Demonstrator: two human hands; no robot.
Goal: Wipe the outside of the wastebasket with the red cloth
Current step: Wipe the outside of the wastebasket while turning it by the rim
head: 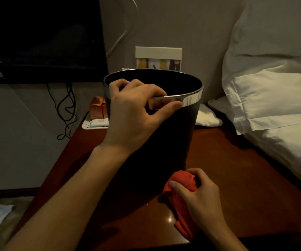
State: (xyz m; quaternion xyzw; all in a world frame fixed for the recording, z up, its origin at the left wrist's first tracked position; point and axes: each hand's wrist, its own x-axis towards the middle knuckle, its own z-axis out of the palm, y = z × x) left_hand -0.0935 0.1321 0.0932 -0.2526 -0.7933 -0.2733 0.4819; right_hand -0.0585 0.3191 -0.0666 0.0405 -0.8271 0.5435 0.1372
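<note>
A black wastebasket point(175, 142) with a shiny metal rim band stands upright on a dark red wooden table point(236, 169). My left hand point(135, 113) grips the near rim, fingers inside and thumb along the metal band. My right hand point(200, 198) holds a bunched red cloth point(182, 185) low at the basket's near right side, close to its base; whether the cloth touches the wall I cannot tell. A tail of the cloth hangs down onto the table under my wrist.
White pillows point(273, 98) crowd the table's right edge. Behind the basket stand a framed card point(158, 57), an orange box point(97, 107) and a white tray point(95, 124). A dark screen point(41, 37) and hanging cables point(66, 109) are at the left.
</note>
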